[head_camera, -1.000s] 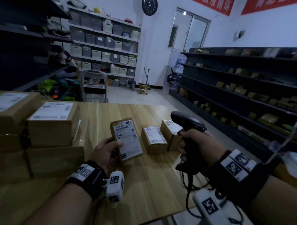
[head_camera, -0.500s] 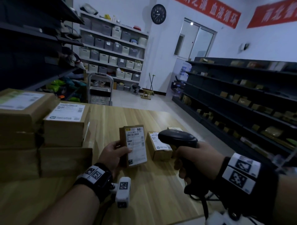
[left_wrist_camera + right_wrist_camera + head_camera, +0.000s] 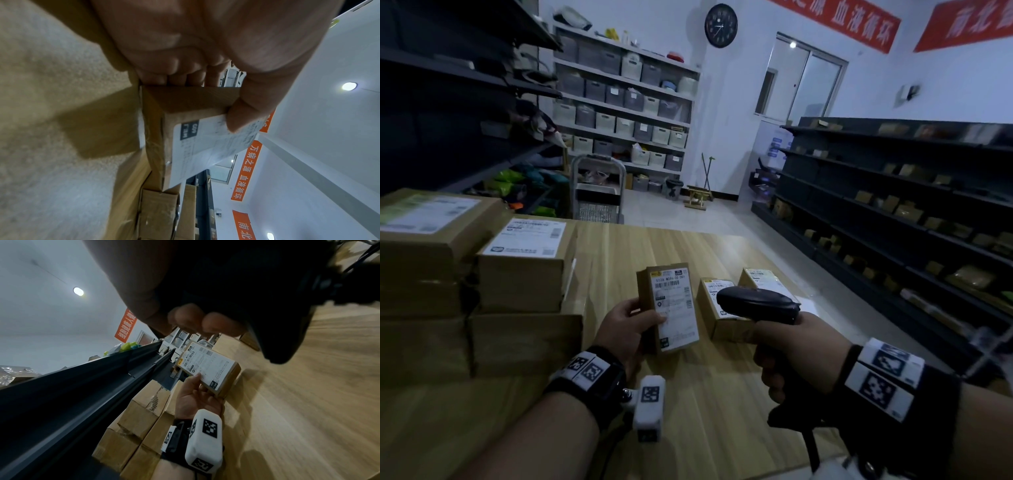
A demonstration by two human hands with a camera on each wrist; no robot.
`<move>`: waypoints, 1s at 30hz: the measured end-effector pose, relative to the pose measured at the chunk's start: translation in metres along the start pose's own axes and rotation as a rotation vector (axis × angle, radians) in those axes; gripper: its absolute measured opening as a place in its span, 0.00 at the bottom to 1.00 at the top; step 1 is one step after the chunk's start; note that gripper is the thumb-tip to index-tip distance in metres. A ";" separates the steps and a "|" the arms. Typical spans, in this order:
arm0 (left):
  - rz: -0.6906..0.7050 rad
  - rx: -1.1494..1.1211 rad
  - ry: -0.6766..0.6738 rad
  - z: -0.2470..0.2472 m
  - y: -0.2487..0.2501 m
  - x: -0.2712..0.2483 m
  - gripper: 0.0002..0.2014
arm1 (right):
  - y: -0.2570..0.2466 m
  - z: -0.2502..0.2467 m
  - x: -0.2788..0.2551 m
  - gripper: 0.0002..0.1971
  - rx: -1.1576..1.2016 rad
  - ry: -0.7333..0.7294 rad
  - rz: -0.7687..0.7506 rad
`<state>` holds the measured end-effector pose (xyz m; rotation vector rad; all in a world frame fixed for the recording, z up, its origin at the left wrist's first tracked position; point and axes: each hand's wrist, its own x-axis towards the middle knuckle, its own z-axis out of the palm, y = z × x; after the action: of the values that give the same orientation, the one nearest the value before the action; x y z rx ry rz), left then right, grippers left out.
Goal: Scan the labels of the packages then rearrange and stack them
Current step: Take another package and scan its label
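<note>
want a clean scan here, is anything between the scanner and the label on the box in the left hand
Nothing visible. The left hand holds the small box with its label facing the scanner gripped in the right hand. Only the left thumb overlaps the label's near edge, below the barcode.

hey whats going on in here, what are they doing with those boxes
A person is scanning parcel labels at a wooden table. Their left hand holds a small package upright, label facing them, while the right hand aims a black barcode scanner at it. Two more small packages lie flat on the table behind the scanner, and larger boxes sit stacked to the left.
</note>
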<state>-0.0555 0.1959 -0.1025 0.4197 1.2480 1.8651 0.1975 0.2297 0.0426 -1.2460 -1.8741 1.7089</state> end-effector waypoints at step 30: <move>0.001 0.006 0.004 0.000 -0.003 0.003 0.19 | 0.017 -0.003 0.011 0.04 0.033 0.038 0.097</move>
<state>-0.0559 0.1992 -0.1055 0.4198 1.2564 1.8649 0.1999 0.2383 0.0243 -1.3679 -1.7836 1.7447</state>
